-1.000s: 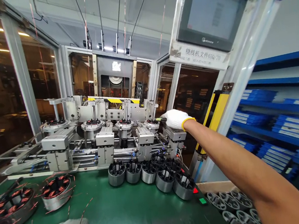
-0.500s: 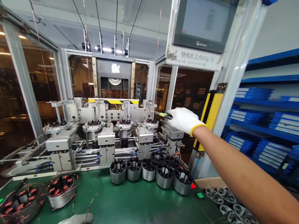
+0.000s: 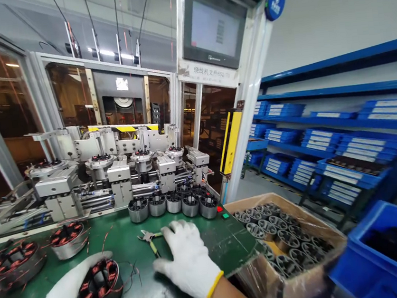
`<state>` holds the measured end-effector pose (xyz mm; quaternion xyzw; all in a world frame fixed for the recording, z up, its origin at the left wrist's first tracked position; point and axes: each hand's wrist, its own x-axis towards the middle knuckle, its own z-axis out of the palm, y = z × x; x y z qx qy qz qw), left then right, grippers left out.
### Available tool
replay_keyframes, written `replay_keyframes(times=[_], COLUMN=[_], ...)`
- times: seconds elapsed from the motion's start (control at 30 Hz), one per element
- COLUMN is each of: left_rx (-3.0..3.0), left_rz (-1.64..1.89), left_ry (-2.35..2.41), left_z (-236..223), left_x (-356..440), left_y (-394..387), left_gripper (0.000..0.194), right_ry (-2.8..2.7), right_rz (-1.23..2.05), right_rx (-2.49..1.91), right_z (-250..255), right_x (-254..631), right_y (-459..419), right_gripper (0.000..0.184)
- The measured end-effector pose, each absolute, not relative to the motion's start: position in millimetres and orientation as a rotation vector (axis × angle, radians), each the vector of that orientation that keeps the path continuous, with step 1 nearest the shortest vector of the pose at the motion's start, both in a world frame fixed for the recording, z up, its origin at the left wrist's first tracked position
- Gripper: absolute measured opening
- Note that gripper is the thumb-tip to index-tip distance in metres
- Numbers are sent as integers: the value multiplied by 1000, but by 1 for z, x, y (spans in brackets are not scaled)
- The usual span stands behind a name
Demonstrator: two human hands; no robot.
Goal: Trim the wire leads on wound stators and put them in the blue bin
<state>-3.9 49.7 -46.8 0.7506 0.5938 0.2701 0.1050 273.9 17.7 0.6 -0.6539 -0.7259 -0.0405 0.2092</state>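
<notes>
My left hand (image 3: 63, 296), in a white glove, is wrapped round a wound stator (image 3: 98, 285) with copper coils, tilted so that its open face shows. Loose wire ends stick out from its right side. Above the green table, my right hand (image 3: 185, 255), gloved in white with a yellow cuff, has its fingers spread. Just left of that hand lies a pair of diagonal cutters (image 3: 150, 239) with yellow-green handles, jaws apart. One handle reaches up to the fingers; whether they touch it I cannot tell.
More wound stators (image 3: 67, 240) stand at the left of the green table (image 3: 143, 296). Bare stator cores (image 3: 190, 204) cluster before the winding machine (image 3: 119, 179). At the right are a carton of cores (image 3: 323, 235), a blue bin (image 3: 370, 244) and shelves with blue trays (image 3: 321, 142).
My right hand has come down from the machine to the table, and the cutters it held now lie there. My left hand has lifted the wound stator further into view. The view has swung right.
</notes>
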Motion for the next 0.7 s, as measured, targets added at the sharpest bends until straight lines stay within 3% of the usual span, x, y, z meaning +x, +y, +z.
replay_keyframes(times=[0.1, 0.27, 0.5, 0.7], left_rx=[2192, 2145, 2169, 2165], left_rz=[692, 603, 619, 611], left_ry=[1709, 1771, 1761, 1765], left_z=[-31, -9, -5, -6], left_x=[-4, 3, 7, 7], left_y=[46, 36, 32, 33], left_gripper=[63, 62, 61, 62], right_ry=[-1672, -1652, -1657, -1779], right_rz=[-325, -314, -309, -181], right_rx=[-1917, -2268, -2324, -2197], right_z=[-4, -11, -15, -9], right_x=[332, 411, 408, 420], right_y=[11, 10, 17, 36], right_gripper=[40, 50, 48, 62])
